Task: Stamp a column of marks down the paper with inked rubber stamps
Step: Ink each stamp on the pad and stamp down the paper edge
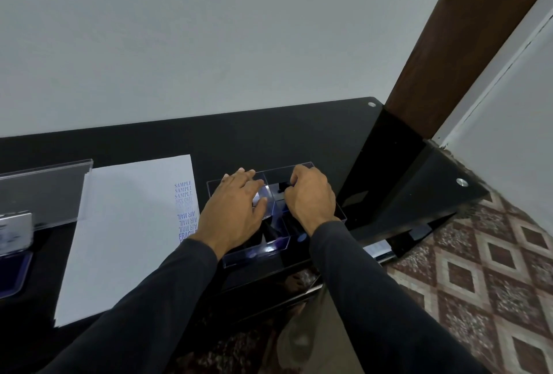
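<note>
A white paper (pixel 125 233) lies on the black glass table (pixel 299 134), with a column of blue marks (pixel 187 212) reading SAMPLE, AIR MAIL and FRAGILE down its right edge. Right of it stands a clear plastic divided box (pixel 257 249) holding dark stamps. My left hand (pixel 236 212) rests flat over the box's left compartments with fingers straight. My right hand (pixel 312 197) reaches into the far right compartment, fingers curled round a black rubber stamp (pixel 282 186). Most of the stamp is hidden by my fingers.
A blue ink pad (pixel 15 269) with its open lid sits at the far left edge. A clear acrylic tray (pixel 45 191) stands behind it. A brown door frame (pixel 466 44) rises at the right, and patterned floor tiles (pixel 478 269) show beyond the table's corner.
</note>
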A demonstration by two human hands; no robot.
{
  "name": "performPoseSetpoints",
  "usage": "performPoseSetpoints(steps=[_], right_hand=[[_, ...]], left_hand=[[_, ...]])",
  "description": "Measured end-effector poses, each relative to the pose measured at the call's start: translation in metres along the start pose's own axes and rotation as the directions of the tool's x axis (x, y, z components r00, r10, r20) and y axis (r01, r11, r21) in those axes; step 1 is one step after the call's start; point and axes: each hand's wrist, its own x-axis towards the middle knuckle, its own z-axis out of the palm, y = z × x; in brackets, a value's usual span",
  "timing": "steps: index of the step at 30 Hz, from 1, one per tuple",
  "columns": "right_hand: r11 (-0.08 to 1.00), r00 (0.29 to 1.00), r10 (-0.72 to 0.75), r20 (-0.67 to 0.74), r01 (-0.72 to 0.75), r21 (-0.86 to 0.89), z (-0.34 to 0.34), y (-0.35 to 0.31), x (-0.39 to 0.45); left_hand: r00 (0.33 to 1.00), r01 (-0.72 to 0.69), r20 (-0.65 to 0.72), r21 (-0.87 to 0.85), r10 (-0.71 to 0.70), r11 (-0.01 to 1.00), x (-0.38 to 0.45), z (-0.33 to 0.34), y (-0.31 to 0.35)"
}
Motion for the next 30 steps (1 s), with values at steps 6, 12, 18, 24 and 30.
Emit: performPoseSetpoints(steps=[6,12,18,24,30], right_hand=[[0.997,0.998,0.064,0.014,-0.063,-0.044,0.003,-0.004,0.001],[0.997,1.000,0.029,0.006,-0.029,-0.071,0.003,-0.005,-0.002],[0.960,0.977,-0.184,-0.107,0.156,-0.232,0.009,-0.005,-0.011],[0.916,0.921,-0.385,-0.059,0.374,-0.141,0.020,-0.028,-0.026],[0.864,0.867,-0.497,0.030,0.498,-0.072,0.029,-0.058,-0.041]], left_hand=[[1.000,-0.003,-0.005,0.003,0.003,1.000,0.000,0.000,0.000],[1.000,0.005,0.000,0.003,-0.005,1.000,0.000,0.001,-0.002],[0.997,0.068,-0.042,-0.076,-0.072,0.995,-0.003,-0.009,-0.010],[0.982,0.164,-0.090,-0.051,-0.168,0.985,-0.021,-0.030,-0.036],[0.973,0.194,-0.127,-0.015,-0.195,0.981,-0.043,-0.037,-0.064]])
